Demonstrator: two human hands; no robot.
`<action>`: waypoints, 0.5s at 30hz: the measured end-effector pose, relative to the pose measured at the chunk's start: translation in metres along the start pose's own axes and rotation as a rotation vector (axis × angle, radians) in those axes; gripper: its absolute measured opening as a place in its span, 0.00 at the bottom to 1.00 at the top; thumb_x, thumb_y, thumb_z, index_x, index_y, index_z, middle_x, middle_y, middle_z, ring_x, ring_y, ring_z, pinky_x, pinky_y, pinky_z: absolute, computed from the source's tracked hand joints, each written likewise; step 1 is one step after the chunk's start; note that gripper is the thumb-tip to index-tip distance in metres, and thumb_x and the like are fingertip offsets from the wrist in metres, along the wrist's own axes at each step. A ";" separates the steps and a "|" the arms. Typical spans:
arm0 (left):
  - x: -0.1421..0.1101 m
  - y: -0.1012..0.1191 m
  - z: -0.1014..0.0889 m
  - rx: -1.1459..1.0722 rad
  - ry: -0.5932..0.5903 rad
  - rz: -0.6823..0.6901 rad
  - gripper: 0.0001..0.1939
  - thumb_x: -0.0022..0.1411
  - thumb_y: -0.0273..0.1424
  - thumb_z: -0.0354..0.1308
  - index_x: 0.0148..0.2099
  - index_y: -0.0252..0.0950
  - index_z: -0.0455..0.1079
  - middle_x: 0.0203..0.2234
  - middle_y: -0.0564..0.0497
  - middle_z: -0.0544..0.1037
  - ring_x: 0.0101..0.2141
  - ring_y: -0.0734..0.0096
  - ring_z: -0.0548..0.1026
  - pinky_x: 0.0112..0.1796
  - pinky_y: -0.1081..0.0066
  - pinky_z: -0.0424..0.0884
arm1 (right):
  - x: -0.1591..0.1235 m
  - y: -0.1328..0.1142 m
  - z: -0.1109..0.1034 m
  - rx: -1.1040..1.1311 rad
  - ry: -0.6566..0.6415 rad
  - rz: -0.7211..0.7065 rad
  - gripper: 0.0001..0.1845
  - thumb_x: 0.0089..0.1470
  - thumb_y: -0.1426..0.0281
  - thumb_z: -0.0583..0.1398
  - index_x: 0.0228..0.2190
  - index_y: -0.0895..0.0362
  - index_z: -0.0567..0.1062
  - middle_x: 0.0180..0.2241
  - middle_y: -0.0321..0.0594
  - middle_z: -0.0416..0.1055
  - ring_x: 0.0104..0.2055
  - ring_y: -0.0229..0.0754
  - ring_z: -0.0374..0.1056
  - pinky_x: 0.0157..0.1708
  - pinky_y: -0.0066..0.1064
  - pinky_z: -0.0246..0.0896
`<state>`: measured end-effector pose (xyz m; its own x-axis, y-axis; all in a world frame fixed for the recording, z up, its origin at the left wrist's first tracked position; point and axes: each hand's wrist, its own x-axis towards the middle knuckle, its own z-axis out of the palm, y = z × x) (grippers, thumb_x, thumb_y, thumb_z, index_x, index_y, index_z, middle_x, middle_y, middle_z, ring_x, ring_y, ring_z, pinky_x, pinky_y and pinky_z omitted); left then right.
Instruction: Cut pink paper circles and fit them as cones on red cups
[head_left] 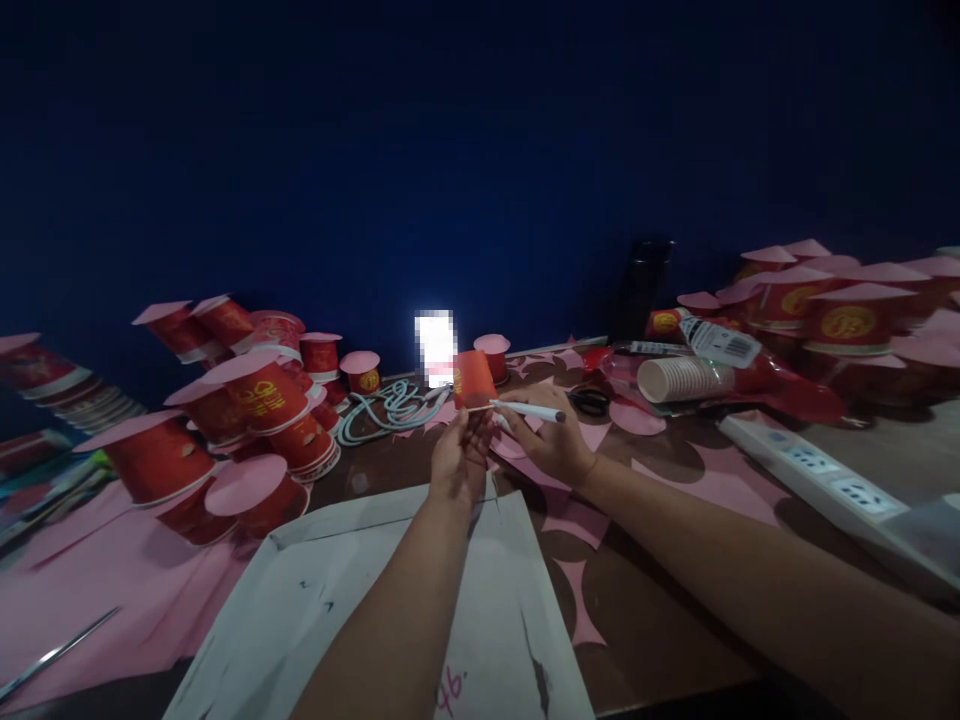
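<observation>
My left hand [459, 462] is closed around the rim end of a red paper cup [475, 378] with yellow print, held tilted above the table. In my right hand [553, 440] is a white pen [534, 411], gripped between thumb and fingers. Its tip end reaches the cup's lower edge; I cannot tell whether it touches. Beneath my forearms lies a worn white board [300, 610] with dark scuffs and pink handwriting. Just behind the cup stands a small red cup topped with a pink paper disc [492, 345].
Red cups with pink discs [259, 390] are stacked at left, and more [847, 315] at right. Pink paper scraps [577, 600], a pale blue cable [390, 408], scissors [590, 402], nested paper cups [682, 380] and a power strip [817, 470] lie about. A lit screen [435, 345] stands behind.
</observation>
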<state>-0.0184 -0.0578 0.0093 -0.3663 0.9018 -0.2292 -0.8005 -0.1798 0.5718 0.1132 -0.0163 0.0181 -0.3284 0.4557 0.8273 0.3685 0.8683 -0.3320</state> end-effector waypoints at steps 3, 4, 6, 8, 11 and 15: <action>0.000 0.000 0.001 -0.001 0.013 0.012 0.06 0.62 0.23 0.54 0.35 0.27 0.72 0.27 0.44 0.79 0.29 0.71 0.79 0.34 0.74 0.77 | 0.000 0.000 0.001 -0.008 -0.020 -0.001 0.06 0.57 0.69 0.58 0.36 0.55 0.75 0.37 0.40 0.77 0.41 0.45 0.70 0.46 0.41 0.59; 0.000 0.000 0.001 -0.002 0.008 0.011 0.06 0.62 0.23 0.54 0.35 0.27 0.72 0.27 0.44 0.79 0.29 0.71 0.79 0.34 0.74 0.77 | 0.000 0.001 0.001 -0.013 -0.022 0.003 0.06 0.57 0.69 0.58 0.36 0.55 0.75 0.37 0.41 0.77 0.41 0.45 0.70 0.46 0.41 0.59; 0.000 0.000 0.001 -0.003 -0.008 0.001 0.06 0.62 0.23 0.54 0.36 0.27 0.72 0.27 0.44 0.79 0.29 0.70 0.79 0.34 0.74 0.77 | 0.000 0.001 0.001 -0.027 -0.015 0.013 0.07 0.57 0.69 0.58 0.36 0.54 0.76 0.37 0.41 0.77 0.41 0.46 0.70 0.45 0.41 0.60; -0.001 0.000 0.001 -0.003 -0.026 -0.010 0.07 0.62 0.23 0.53 0.36 0.26 0.72 0.28 0.43 0.79 0.29 0.70 0.79 0.34 0.74 0.76 | 0.000 0.002 0.002 -0.039 0.005 0.012 0.07 0.57 0.69 0.58 0.37 0.54 0.76 0.38 0.41 0.77 0.41 0.46 0.70 0.45 0.41 0.60; -0.001 0.000 0.001 -0.001 -0.018 -0.016 0.07 0.62 0.22 0.53 0.36 0.26 0.72 0.27 0.43 0.79 0.29 0.70 0.79 0.34 0.75 0.76 | 0.000 0.003 0.002 -0.033 0.032 -0.006 0.06 0.56 0.70 0.58 0.36 0.53 0.76 0.37 0.41 0.77 0.41 0.46 0.71 0.44 0.41 0.60; 0.000 -0.001 0.000 -0.004 0.009 -0.007 0.05 0.61 0.23 0.55 0.35 0.28 0.71 0.27 0.44 0.79 0.28 0.71 0.79 0.34 0.74 0.76 | 0.001 0.001 0.001 -0.007 0.022 0.001 0.05 0.55 0.69 0.59 0.35 0.52 0.76 0.35 0.40 0.77 0.39 0.46 0.71 0.43 0.41 0.61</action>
<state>-0.0179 -0.0575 0.0092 -0.3648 0.8994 -0.2406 -0.8050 -0.1748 0.5669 0.1126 -0.0146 0.0176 -0.3089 0.4522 0.8367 0.3752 0.8663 -0.3296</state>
